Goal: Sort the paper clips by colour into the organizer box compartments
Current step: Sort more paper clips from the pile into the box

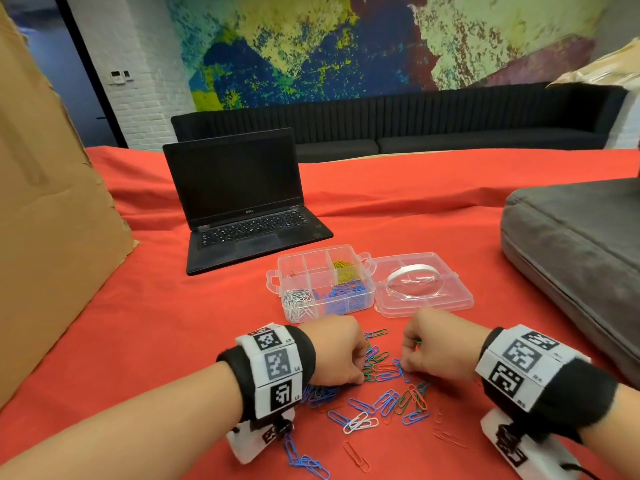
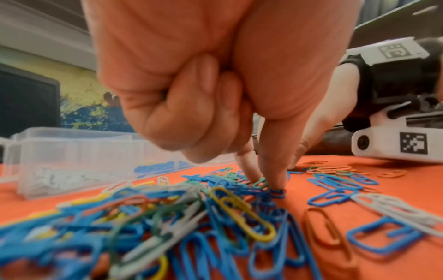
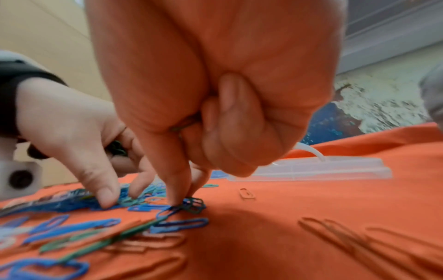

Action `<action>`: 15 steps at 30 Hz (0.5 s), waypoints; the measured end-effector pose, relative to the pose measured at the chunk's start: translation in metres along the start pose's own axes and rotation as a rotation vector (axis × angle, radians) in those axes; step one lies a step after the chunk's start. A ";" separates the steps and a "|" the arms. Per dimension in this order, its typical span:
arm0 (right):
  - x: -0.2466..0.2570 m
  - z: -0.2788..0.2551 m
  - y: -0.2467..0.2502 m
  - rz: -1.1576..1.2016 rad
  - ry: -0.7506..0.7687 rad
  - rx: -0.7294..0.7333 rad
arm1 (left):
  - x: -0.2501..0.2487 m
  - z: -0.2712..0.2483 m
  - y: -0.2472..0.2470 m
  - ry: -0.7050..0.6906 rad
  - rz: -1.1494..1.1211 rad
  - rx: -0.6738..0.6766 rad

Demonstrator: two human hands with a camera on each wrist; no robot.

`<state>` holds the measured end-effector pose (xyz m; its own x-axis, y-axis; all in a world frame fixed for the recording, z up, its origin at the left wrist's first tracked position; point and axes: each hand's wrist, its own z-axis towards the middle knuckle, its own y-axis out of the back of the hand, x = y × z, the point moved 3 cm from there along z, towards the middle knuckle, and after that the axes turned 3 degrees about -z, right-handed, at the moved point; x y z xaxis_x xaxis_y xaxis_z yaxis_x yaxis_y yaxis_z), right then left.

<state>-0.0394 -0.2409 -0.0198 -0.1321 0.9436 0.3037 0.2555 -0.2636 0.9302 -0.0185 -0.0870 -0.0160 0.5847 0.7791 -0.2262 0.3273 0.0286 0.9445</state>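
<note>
A clear organizer box (image 1: 277, 284) stands open on the red cloth, its lid (image 1: 460, 299) folded out to the right. Its compartments hold yellow clips (image 1: 343, 270), white clips (image 1: 298, 303) and blue clips (image 1: 346, 296). Loose paper clips (image 1: 388, 389), mostly blue with green, red and white, lie in front of it. My left hand (image 1: 358, 368) (image 2: 264, 181) keeps green clips (image 3: 117, 147) in its curled fingers while thumb and forefinger touch the pile. My right hand (image 1: 408, 356) (image 3: 185, 197) pinches a green clip (image 3: 194, 205) on the cloth, with another tucked in its curled fingers.
An open black laptop (image 1: 242, 202) stands behind the box. A cardboard sheet (image 1: 52, 202) rises at the left and a grey cushion (image 1: 571, 254) lies at the right. A white ring (image 1: 415, 275) rests in the lid. Red clips (image 1: 450, 438) lie near my right wrist.
</note>
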 end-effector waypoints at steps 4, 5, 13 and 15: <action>-0.008 -0.010 0.009 0.317 -0.060 -0.015 | 0.003 0.002 -0.002 0.012 0.011 0.042; -0.011 -0.013 0.009 0.412 -0.093 -0.019 | 0.004 0.002 -0.002 0.017 0.002 0.041; -0.017 -0.014 -0.002 1.366 -0.397 0.253 | 0.006 0.000 0.000 0.011 -0.041 -0.002; -0.012 -0.015 0.001 1.608 -0.392 0.326 | 0.004 0.001 -0.001 -0.001 0.004 -0.003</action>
<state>-0.0520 -0.2552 -0.0193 0.6568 -0.2190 0.7215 0.0642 -0.9372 -0.3429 -0.0161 -0.0844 -0.0178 0.5864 0.7788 -0.2227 0.3229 0.0273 0.9460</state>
